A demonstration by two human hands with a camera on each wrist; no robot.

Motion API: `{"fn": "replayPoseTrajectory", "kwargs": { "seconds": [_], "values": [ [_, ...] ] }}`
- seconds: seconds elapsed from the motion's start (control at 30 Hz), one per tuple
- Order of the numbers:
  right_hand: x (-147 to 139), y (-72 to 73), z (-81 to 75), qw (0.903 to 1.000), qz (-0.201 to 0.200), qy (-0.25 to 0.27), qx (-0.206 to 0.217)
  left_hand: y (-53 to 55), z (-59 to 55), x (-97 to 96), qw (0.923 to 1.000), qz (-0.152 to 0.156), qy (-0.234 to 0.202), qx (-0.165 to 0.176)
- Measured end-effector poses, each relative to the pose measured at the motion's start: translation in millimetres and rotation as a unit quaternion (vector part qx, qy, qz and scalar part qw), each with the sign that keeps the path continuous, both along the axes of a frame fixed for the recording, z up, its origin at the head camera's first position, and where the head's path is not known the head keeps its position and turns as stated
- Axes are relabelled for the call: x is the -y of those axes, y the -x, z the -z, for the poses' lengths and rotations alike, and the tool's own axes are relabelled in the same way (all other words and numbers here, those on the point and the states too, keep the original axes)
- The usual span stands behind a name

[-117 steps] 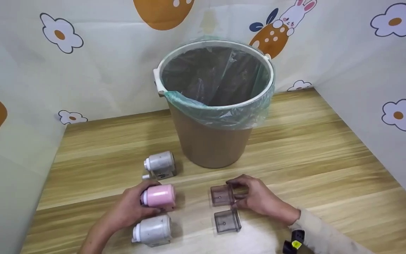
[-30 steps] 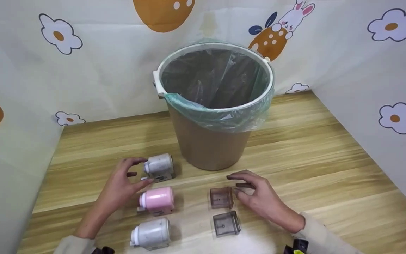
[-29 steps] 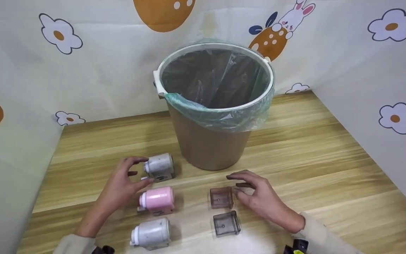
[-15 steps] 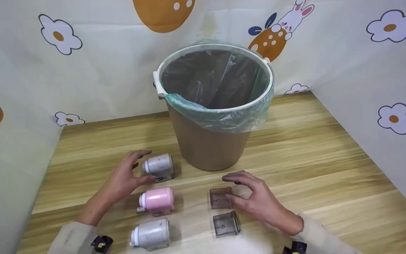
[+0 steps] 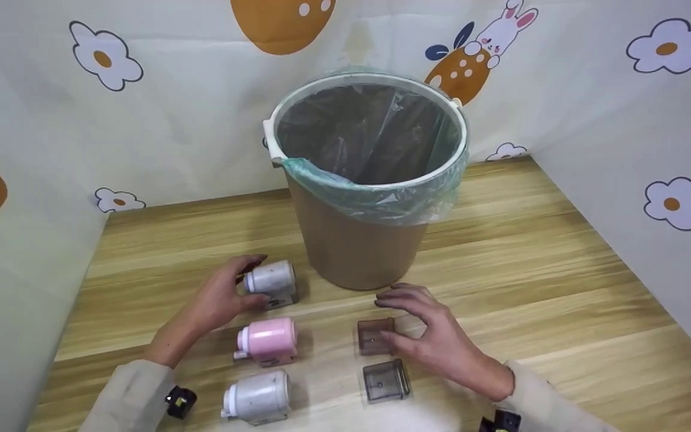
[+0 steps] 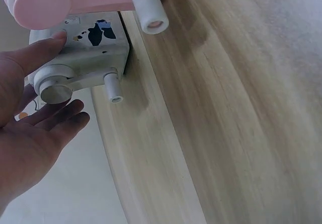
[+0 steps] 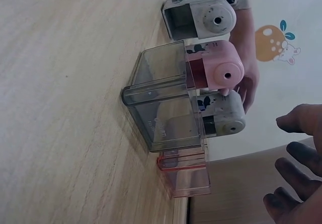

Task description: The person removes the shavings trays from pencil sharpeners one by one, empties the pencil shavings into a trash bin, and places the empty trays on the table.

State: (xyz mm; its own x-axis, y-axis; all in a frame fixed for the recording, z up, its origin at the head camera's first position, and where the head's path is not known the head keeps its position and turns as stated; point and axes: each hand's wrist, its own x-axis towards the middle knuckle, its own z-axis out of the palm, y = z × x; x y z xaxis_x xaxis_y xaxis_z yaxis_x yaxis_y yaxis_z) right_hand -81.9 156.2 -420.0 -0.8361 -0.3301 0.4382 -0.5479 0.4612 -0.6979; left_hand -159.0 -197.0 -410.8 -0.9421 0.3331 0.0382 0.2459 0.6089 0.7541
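Three crank pencil sharpeners lie in a column left of centre. My left hand (image 5: pixel 219 300) grips the far grey-white sharpener (image 5: pixel 273 279), thumb on its near side and forefinger at its far side; in the left wrist view the thumb presses its body beside the crank. Nearer lie the pink sharpener (image 5: pixel 270 339) and another grey-white sharpener (image 5: pixel 258 396). The right wrist view shows square openings in their bodies. My right hand (image 5: pixel 441 339), fingers spread, hovers by the clear brown shavings drawer (image 5: pixel 371 337), thumb overlapping it. A clear grey drawer (image 5: pixel 383 383) sits nearer me.
A brown bin (image 5: pixel 360 252) with a white rim and a green plastic liner stands behind the sharpeners and drawers. Patterned cloth walls (image 5: pixel 189 120) border the wood-grain table (image 5: pixel 561 288) at the back and both sides.
My left hand has gone from the pink sharpener to the far grey-white one and closed around it. My right hand has shifted slightly left, its thumb now over the brown drawer.
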Motion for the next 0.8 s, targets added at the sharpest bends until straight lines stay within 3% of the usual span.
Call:
{"fn": "replayPoseTrajectory", "kwargs": {
  "seconds": [0.2, 0.37, 0.8],
  "values": [
    [1.2, 0.3, -0.6, 0.9999, 0.003, -0.006, -0.008, 1.0, 1.8, -4.9, 0.9998, -0.005, 0.021, -0.002],
    [3.4, 1.1, -3.4, 0.9999, 0.002, -0.003, 0.010, 1.5, 3.6, -6.0, 0.9994, -0.020, 0.028, -0.004],
    [9.8, 4.1, -10.9, 0.9993, -0.020, -0.025, 0.017, 2.1, 5.1, -5.1, 0.9994, -0.032, 0.013, -0.004]
  ]
}}
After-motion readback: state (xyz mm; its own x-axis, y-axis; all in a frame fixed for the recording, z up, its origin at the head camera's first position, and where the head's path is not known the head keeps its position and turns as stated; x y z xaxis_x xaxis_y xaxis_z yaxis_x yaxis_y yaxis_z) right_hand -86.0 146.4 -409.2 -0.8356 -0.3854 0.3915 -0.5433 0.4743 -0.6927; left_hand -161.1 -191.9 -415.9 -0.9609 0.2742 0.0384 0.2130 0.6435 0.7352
